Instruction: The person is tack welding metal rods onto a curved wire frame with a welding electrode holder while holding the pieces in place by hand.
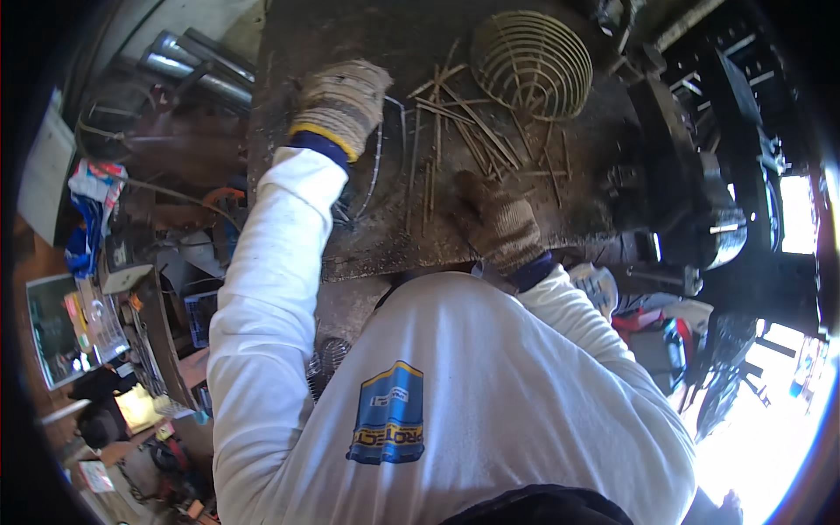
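Both my hands wear knitted work gloves over a dark metal workbench (350,254). My left hand (341,101) is curled at the bench's far left, its back toward me; the fingers are folded underneath, so what they hold is hidden. A thin bent metal wire (378,157) curves down beside that glove. Low and nearer, my right hand (503,226) is by the bench's front edge, its fingers dark and hard to make out against the top. Several loose thin rods (477,131) lie scattered between and beyond the hands. A round wire grille (534,70) rests at the back.
Shiny metal tubes (197,70) lie left of the bench. Dark heavy machinery (691,175) stands close on the right. A cluttered lower area with a blue-and-white bag (87,214) is at far left. Coiled wire (332,353) sits below the front edge.
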Action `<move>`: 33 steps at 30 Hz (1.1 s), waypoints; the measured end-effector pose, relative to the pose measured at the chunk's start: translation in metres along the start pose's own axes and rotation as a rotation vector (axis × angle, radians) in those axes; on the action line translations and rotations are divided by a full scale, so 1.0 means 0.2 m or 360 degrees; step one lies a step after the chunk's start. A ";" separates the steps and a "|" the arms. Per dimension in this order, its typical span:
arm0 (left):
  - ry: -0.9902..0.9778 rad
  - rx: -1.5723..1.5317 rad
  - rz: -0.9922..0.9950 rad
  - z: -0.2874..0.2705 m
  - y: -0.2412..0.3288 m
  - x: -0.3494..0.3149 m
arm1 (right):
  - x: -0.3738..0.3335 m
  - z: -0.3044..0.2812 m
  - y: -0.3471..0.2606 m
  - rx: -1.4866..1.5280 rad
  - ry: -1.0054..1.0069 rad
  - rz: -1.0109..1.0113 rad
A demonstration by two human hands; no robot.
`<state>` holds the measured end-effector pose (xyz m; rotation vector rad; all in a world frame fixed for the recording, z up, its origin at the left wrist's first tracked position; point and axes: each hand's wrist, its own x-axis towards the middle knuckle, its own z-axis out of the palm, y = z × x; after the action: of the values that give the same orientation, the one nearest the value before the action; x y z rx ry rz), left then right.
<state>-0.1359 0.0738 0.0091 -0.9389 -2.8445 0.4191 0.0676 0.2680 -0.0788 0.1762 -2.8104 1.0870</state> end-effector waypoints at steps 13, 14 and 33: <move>-0.0277 0.0099 0.0080 0.06 -0.08 0.13 | -0.14 -0.06 0.08 0.0449 0.0266 -0.0104; -0.0153 0.0087 0.0143 0.08 -0.10 0.13 | -0.17 -0.07 0.07 0.0514 0.0348 -0.0144; -0.0313 0.0033 0.0198 -0.07 -0.04 0.10 | -0.92 -0.04 -0.01 0.0262 0.0806 0.1099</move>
<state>-0.1535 0.0823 0.0243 -1.1344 -2.9574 0.5835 0.2503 0.2843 -0.0999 -0.9758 -2.3383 1.2432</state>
